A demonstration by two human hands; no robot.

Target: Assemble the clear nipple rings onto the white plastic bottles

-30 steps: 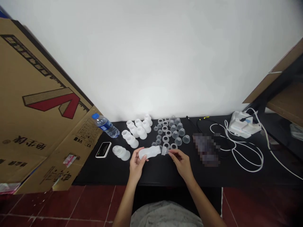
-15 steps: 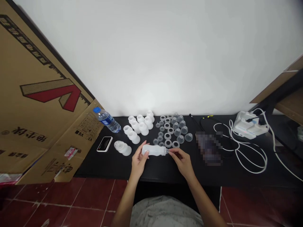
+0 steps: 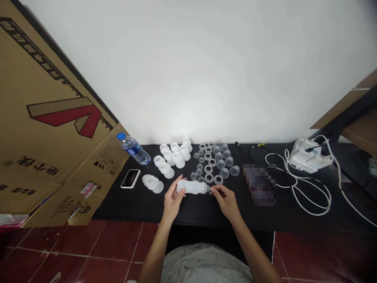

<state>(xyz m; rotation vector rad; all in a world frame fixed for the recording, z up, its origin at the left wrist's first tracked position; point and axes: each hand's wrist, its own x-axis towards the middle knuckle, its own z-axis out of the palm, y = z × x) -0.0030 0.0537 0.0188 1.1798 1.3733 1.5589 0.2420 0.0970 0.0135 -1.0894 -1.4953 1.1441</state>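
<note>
Clasping a baby bottle [image 3: 191, 187] in left hand [image 3: 173, 198], right hand [image 3: 226, 201] half-open just beside it

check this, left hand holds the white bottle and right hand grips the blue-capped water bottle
Wrong about the right hand: the head view shows its fingers at the narrow end of the white bottle, not on the water bottle. The left hand does hold the white bottle.
</note>
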